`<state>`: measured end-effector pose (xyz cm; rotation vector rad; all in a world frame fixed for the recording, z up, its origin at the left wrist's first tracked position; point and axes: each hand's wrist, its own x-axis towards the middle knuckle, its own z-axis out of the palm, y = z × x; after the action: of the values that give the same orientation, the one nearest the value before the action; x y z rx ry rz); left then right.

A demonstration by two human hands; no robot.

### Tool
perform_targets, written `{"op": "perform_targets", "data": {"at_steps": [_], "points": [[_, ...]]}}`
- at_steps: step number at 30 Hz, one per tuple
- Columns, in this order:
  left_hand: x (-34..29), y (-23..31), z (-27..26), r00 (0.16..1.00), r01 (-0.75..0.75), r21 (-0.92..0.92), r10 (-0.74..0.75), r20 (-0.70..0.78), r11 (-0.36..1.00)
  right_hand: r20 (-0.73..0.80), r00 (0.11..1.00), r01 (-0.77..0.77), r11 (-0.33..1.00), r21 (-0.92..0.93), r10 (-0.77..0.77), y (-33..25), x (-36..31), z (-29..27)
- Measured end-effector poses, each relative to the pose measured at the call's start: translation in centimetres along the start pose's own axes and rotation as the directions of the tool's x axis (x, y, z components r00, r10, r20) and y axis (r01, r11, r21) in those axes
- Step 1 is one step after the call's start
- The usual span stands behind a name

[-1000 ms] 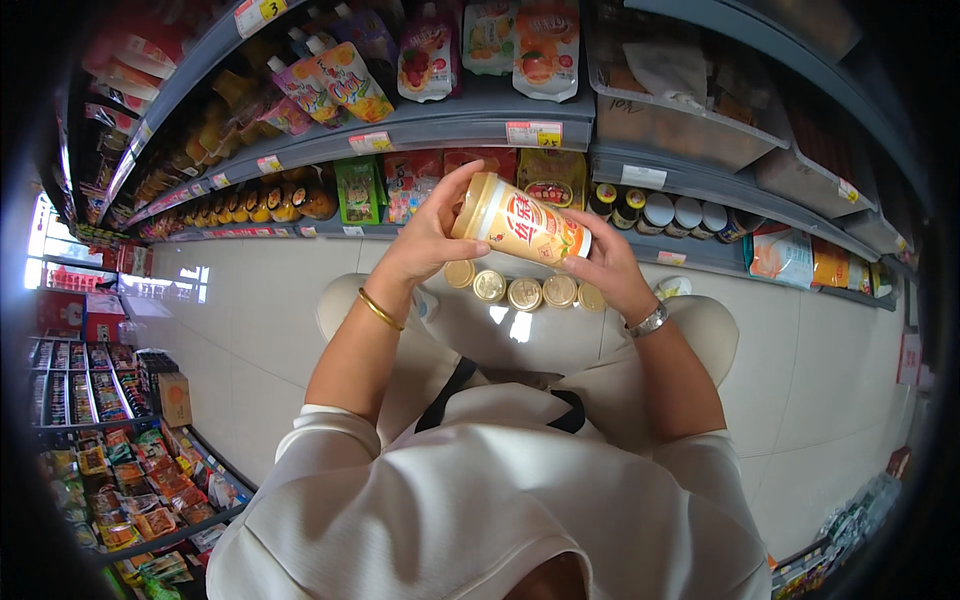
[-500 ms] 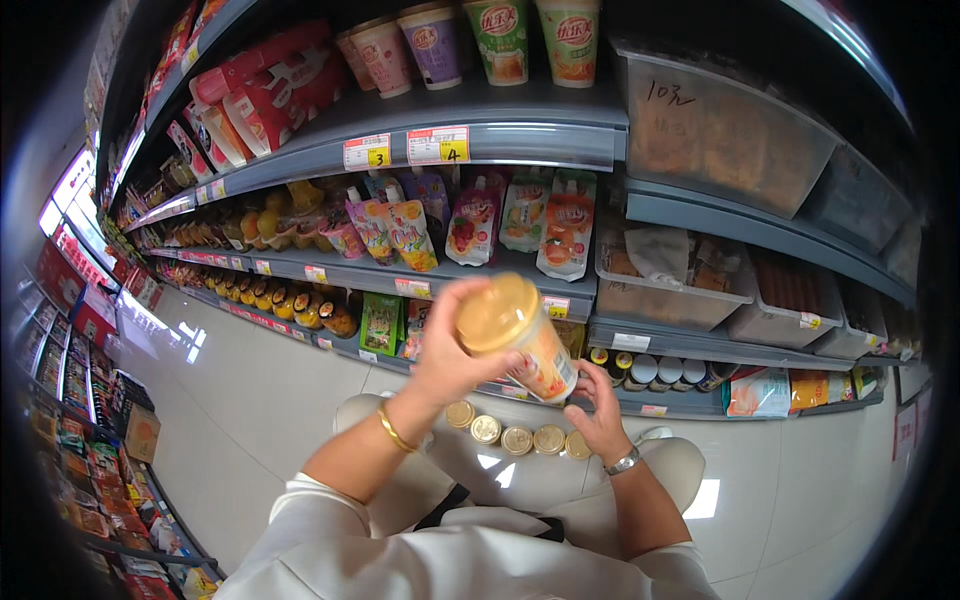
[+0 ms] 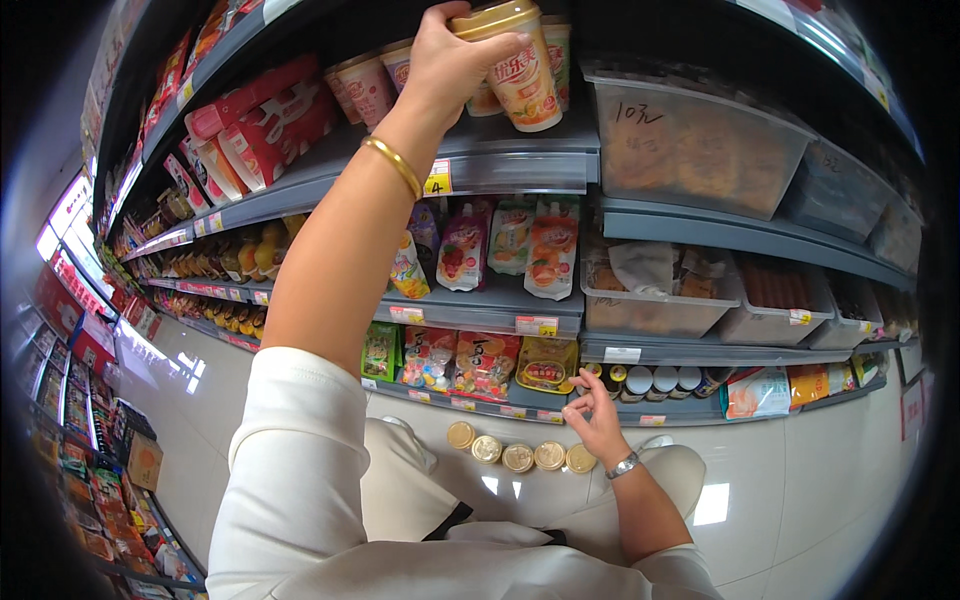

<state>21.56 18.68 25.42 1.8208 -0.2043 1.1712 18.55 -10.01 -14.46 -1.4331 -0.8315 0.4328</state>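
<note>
My left hand (image 3: 450, 62) is wrapped round a cream-and-orange drink cup (image 3: 524, 88) with a gold lid. It holds the cup almost upright at the front of the upper shelf (image 3: 520, 172), before the green and orange cups there. Whether its base touches the shelf I cannot tell. Low down in front of the bottom shelf, my right hand (image 3: 598, 418) is empty, its fingers loosely bent and apart. Several gold-lidded containers (image 3: 517, 457) stand in a row on the floor between my knees, left of that hand.
Pink cups (image 3: 366, 92) and red boxes (image 3: 265, 125) fill the shelf to the left. Clear plastic bins (image 3: 700, 150) sit on the right shelves. Below are drink pouches (image 3: 552, 248), candy bags (image 3: 486, 362) and lidded jars (image 3: 664, 380). Another stocked rack (image 3: 100, 480) runs along the left.
My left hand has lifted the cup from in front of the middle shelf to the upper shelf and turned it more upright. The right hand has let go of its base and stayed low.
</note>
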Motion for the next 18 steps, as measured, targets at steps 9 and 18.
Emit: {"op": "perform_targets", "data": {"at_steps": [9, 18], "points": [[1.8, -2.6, 2.1, 0.993, 0.067, 0.056, -0.072, 0.094, 0.996, 0.019, 1.000, 0.010, 0.998, -0.055, -0.009, -0.2, 0.0, -0.2], [-0.2, -3.8, 2.5, 0.959, 0.170, -0.088, -0.144, 0.243, 0.982, 0.052, 0.999, 0.006, 0.996, -0.088, -0.002, -0.5, -0.1, -0.2]]}}
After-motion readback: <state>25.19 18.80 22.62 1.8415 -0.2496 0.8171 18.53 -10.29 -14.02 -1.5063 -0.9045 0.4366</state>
